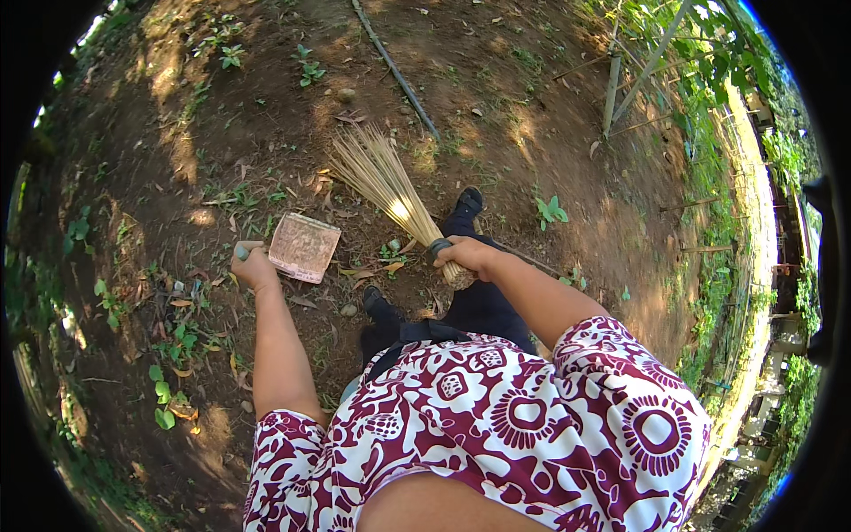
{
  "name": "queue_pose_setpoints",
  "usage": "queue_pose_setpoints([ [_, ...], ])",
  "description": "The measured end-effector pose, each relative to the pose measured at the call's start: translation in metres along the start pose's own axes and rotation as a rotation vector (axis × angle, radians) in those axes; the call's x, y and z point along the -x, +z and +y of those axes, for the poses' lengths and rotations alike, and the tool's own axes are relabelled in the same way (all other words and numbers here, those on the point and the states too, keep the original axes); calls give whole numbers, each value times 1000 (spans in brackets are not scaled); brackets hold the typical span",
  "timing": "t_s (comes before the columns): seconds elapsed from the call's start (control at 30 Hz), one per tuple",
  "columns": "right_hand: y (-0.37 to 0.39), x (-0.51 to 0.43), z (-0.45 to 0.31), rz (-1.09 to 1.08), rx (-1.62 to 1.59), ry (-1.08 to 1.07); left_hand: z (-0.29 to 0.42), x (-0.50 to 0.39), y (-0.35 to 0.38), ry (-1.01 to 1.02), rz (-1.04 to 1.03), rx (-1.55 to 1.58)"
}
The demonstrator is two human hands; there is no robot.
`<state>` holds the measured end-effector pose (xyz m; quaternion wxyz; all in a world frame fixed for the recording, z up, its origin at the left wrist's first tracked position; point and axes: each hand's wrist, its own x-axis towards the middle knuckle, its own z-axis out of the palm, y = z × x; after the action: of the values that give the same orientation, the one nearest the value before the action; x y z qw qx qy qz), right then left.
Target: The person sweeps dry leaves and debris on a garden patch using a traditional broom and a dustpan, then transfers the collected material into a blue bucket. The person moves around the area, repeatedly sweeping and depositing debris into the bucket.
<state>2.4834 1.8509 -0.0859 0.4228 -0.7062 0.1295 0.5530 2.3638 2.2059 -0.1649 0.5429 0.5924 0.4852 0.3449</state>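
My right hand [467, 257] grips a stick broom [389, 183] near its bound end, just below a dark band around the bundle. The stiff, pale bristles fan out away from me, over the leaf-strewn soil. Off to the left, my left hand [256, 267] is closed around the handle of a dustpan [306, 247]. Its flat pan is a dusty pinkish colour and bears some writing along the near edge. A few dry leaves [393, 266] and small weeds lie on the soil between the two tools.
A long thin pole [399, 73] lies on the bare soil [266, 133] ahead. Wooden stakes [611, 93] with climbing greenery stand at the upper right. Low weeds [179, 342] grow at the left, and a small stone [346, 95] sits near the pole. My shoes [469, 201] are planted below the broom.
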Motion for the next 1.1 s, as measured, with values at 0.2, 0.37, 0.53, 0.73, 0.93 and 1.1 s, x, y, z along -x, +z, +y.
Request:
queue_pose_setpoints([
  [0.2,1,22,17,-86,-643,376,11,22,-52,0,207,82],
  [0.37,86,-60,27,-234,-641,486,8,64,-75,-13,259,78],
  [0.53,65,-57,34,-405,-511,424,3,100,-67,-56,207,30],
  [0.73,-105,65,68,-232,-158,366,-15,113,-46,32,14,-107],
  [0.93,-103,50,79,-18,-684,428,-34,131,-26,12,66,-118],
  [1.1,-81,9,57,-416,-519,288,-50,153,-9,22,73,-232],
])
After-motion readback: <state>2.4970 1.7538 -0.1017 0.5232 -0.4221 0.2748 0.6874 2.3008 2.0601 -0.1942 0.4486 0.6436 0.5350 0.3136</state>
